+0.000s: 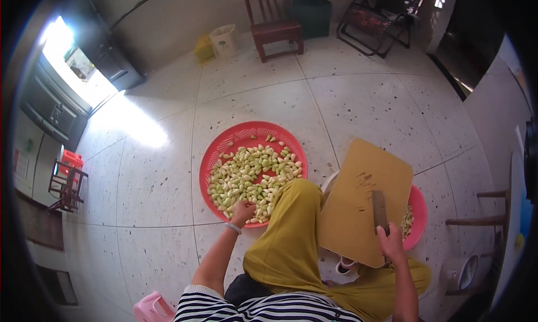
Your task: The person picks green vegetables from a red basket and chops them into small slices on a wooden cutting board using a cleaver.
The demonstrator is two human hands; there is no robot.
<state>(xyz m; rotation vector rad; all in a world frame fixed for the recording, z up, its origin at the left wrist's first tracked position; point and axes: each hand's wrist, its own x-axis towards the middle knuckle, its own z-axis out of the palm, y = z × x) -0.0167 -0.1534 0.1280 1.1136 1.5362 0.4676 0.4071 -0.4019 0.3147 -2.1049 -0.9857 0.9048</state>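
My left hand (243, 213) reaches into the near side of a round red plastic sieve basket (206, 171) on the floor. Many small pale green vegetable pieces (239, 175) fill it. The fingers are bent down among these pieces, and whether one is gripped cannot be seen. My right hand (391, 242) holds a cleaver (379, 208) by its handle, the blade lying over a yellowish-brown cutting board (349, 213). Dark marks show on the board's surface. Partly under the board's right side is a pink basin (418, 208) with small cut pieces (407, 223) in it.
My bent knee (290, 221) is between basket and board. A pale container rim (330, 181) shows behind the board's left edge. A pink plastic stool or container (152, 307) stands lower left. Farther off are a red wooden chair (275, 30), a folding chair (370, 21) and a green bin (311, 17).
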